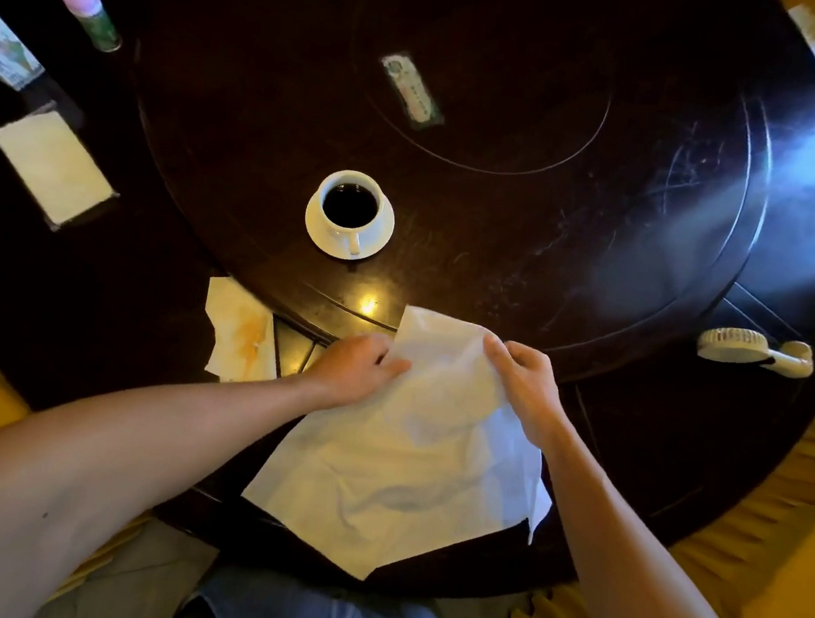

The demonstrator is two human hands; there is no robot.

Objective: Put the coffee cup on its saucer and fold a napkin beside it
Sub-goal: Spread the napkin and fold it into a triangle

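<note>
Cup: on saucer, full of coffee.
Napkin: spread on desk edge.
Left hand: pinches napkin's far edge.
Right hand: pinches same edge.

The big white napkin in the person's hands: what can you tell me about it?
The napkin is a large white sheet, thin, soft and creased, paper or cloth I cannot tell. It lies partly spread on the near edge of the dark round table, its near corner hanging over the rim. Its far end is lifted and bent over. The left hand and right hand each pinch that raised end. It is not yet neatly folded, and lies apart from the cup.
</note>
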